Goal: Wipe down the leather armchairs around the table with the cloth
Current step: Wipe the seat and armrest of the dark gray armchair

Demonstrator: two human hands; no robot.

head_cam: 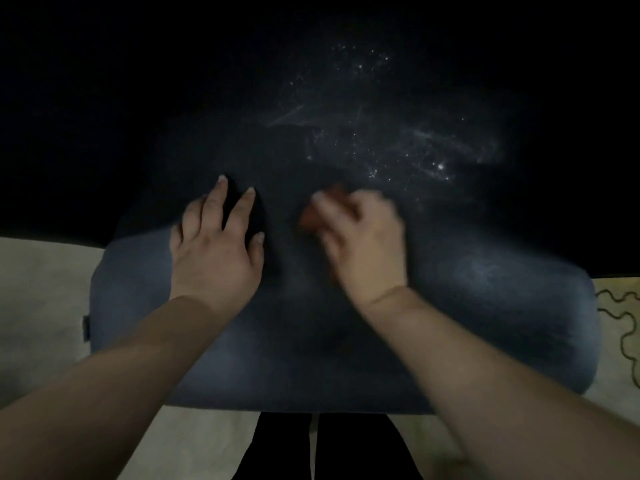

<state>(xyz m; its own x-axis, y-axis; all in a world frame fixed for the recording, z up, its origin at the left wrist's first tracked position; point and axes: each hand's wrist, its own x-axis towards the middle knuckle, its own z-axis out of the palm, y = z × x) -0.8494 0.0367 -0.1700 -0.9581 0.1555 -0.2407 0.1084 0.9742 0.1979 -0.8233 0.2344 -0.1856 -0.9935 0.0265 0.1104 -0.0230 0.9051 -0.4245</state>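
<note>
Cloth (313, 216) bunched under right hand (363, 244) — on armchair (485, 306).

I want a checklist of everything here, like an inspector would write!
Surface: dark blue armchair cushion, white specks and smears farther back.
Job's things: reddish cloth, mostly hidden under right hand.
Clutter: nothing seen.
Grippers: left hand flat, fingers spread on the cushion; right hand blurred, closed on the cloth.
Cables: nothing seen.
Surroundings: pale floor with a dark wavy line at right; background too dark to tell.
</note>
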